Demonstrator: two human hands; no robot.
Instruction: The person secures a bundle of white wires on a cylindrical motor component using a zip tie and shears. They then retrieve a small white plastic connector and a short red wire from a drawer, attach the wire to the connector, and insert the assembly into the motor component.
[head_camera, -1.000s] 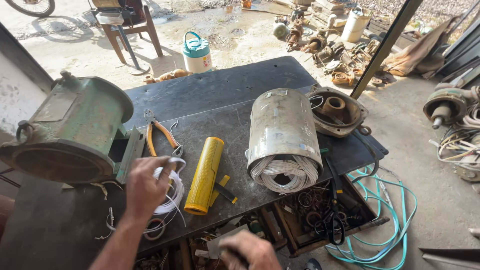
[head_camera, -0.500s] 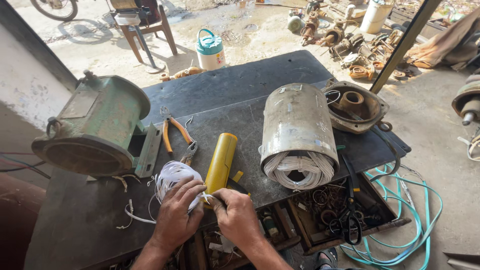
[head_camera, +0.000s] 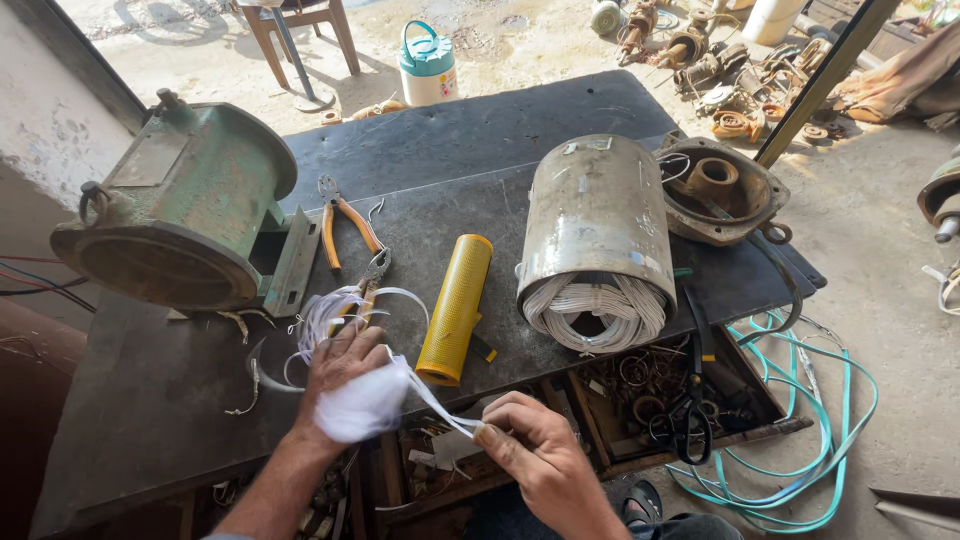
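My left hand (head_camera: 335, 375) is closed around a roll of white tape (head_camera: 362, 405) at the front edge of the dark metal workbench (head_camera: 470, 140). A strip of the tape runs from the roll to my right hand (head_camera: 540, 455), which pinches its end just off the bench edge. Loose white tape loops (head_camera: 325, 310) lie behind my left hand. A yellow mesh-textured tube (head_camera: 457, 308) lies beside the hands. Orange-handled pliers (head_camera: 345, 232) rest further back.
A green motor housing (head_camera: 185, 205) sits at the left. A grey stator with white windings (head_camera: 597, 240) lies at the right, a rusty end cover (head_camera: 720, 190) behind it. Scissors (head_camera: 690, 420) lie in an open drawer. A turquoise hose (head_camera: 800, 440) coils on the floor.
My left hand left the tape loops on the bench and now grips the tape roll at the front edge. My right hand came up and has drawn a strip out to the right.
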